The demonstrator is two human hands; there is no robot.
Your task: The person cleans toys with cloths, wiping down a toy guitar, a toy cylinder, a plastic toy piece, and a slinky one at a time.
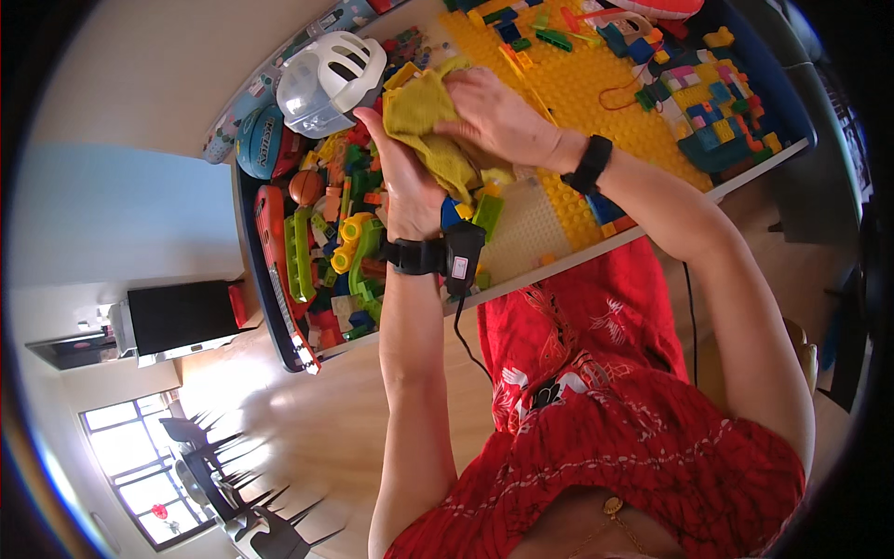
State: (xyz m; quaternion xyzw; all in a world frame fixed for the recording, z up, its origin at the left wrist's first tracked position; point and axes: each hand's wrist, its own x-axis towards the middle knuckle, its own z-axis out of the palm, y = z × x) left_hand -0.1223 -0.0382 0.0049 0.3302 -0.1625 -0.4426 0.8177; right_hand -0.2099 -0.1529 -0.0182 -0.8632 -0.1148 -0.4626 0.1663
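A yellow-green cloth (427, 115) hangs between my two hands above a play table full of toy bricks. My right hand (489, 112) grips the cloth from the upper right, fingers bent into it. My left hand (405, 164) is beneath and left of the cloth, palm turned toward it with the thumb pointing up; the cloth hides its fingers, so their hold cannot be told. Part of a yellow toy piece (404, 75) shows at the cloth's upper left edge. A white toy helmet with a clear visor (332, 84) lies just left of my left thumb.
Loose bricks (349, 168), a red toy guitar (272, 244), a small orange basketball (306, 187) and a blue ball (260, 143) lie at the left. A yellow studded baseplate (594, 98) spans the right, beside a built brick cluster (719, 105). The table's pale rim (559, 264) runs before me.
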